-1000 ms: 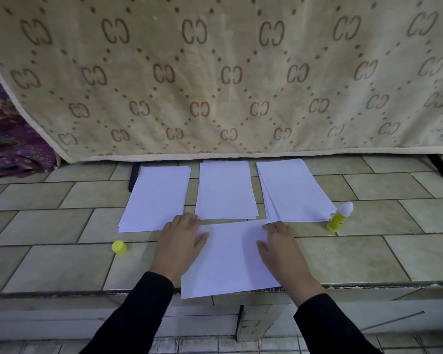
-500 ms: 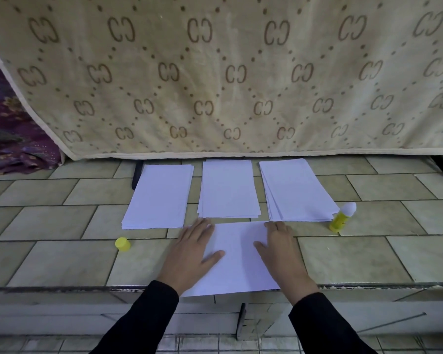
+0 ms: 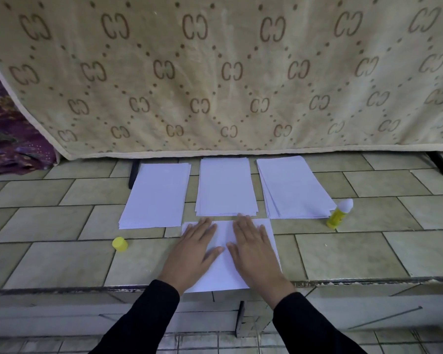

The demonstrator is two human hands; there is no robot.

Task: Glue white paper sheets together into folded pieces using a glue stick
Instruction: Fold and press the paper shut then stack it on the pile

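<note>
Left hand (image 3: 193,251), right hand (image 3: 255,251) slid inward, now nearly touching; fingers (image 3: 204,227) straight, flat, pressing sheet (image 3: 221,275), gripping nothing.

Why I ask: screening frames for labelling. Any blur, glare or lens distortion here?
Head view: wide-angle lens bows the tiles near the edges; light soft and even, faint shadows beside the left hand and right hand; no glare on the sheet; glue stick and cap look sharp.
</note>
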